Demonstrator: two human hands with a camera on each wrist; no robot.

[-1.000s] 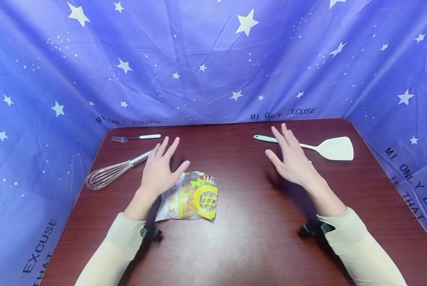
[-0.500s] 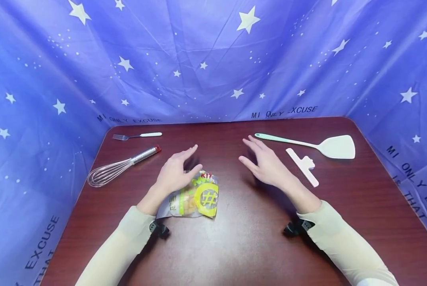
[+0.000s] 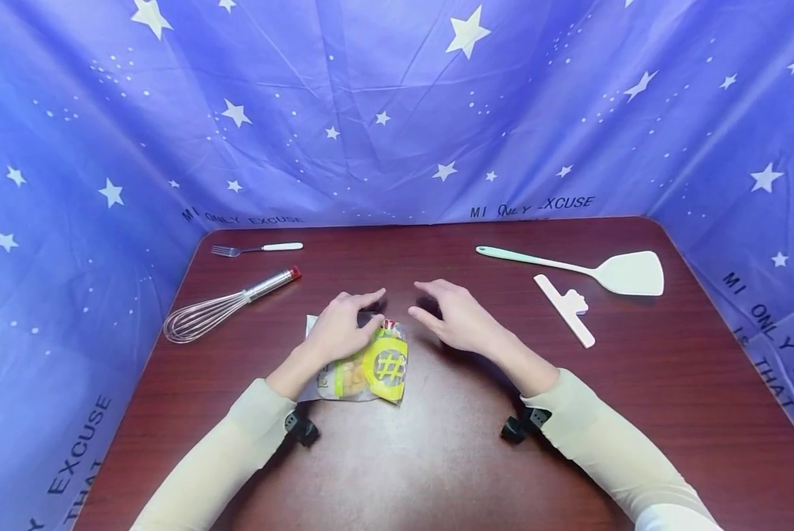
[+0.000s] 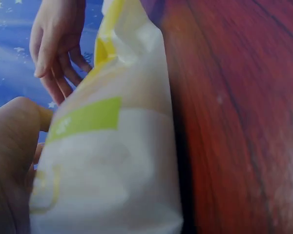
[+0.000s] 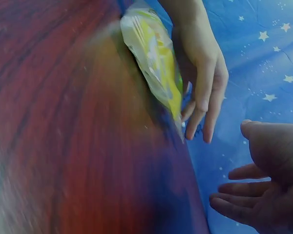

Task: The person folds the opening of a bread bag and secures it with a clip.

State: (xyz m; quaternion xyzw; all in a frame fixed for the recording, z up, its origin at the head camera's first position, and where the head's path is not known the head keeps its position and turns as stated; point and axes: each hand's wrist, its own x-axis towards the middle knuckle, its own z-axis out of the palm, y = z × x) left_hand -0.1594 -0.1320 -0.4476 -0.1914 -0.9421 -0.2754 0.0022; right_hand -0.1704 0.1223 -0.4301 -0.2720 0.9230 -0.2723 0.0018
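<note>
A silvery snack bag [image 3: 353,380] with a yellow-green print and a clear window lies left of the table's middle. My left hand [image 3: 339,327] hovers over its upper part with relaxed fingers, hiding part of the print. In the left wrist view the bag [image 4: 112,161] fills the middle, and the thumb side of the hand shows beside it. My right hand [image 3: 460,317] is just right of the bag, fingers loosely bent toward it and holding nothing. In the right wrist view its fingers [image 5: 239,195] are apart from the bag [image 5: 154,58].
On the left lie a whisk [image 3: 231,306] and, behind it, a fork [image 3: 257,249] with a white handle. To the right are a pale pink clip [image 3: 565,310] and a white spatula [image 3: 626,274] with a green handle. A starry blue curtain [image 3: 344,133] encloses the table [image 3: 643,413].
Both hands have moved inward: the left from beside the whisk to over the bag, the right from above the spatula and clip toward the bag. The clip has come into full view.
</note>
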